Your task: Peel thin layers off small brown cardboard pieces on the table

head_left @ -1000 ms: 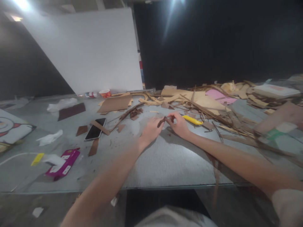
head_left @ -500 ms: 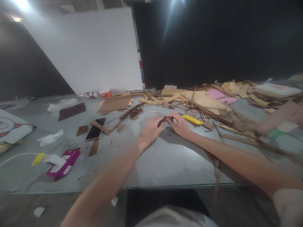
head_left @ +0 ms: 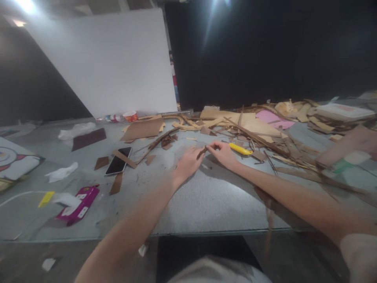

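Observation:
My left hand (head_left: 189, 163) and my right hand (head_left: 224, 155) meet at their fingertips over the middle of the grey table (head_left: 188, 208). Pinched between them is a small dark brown strip (head_left: 205, 148), mostly hidden by the fingers; its material is hard to make out. Both hands are closed on it. Just beyond my right hand lies a yellow-handled utility knife (head_left: 240, 149). Left of my left hand, a smartphone (head_left: 118, 162) has a brown strip lying across it.
Brown and tan sheets and offcuts (head_left: 250, 122) cover the back and right of the table. A purple tissue pack (head_left: 79, 204), crumpled tissue (head_left: 62, 172) and a red paper cup (head_left: 130, 116) stand or lie to the left. A white board (head_left: 108, 63) rises behind.
The brown strip has turned or slipped within the fingers, so less of it shows now. Both hands have stayed almost in the same place.

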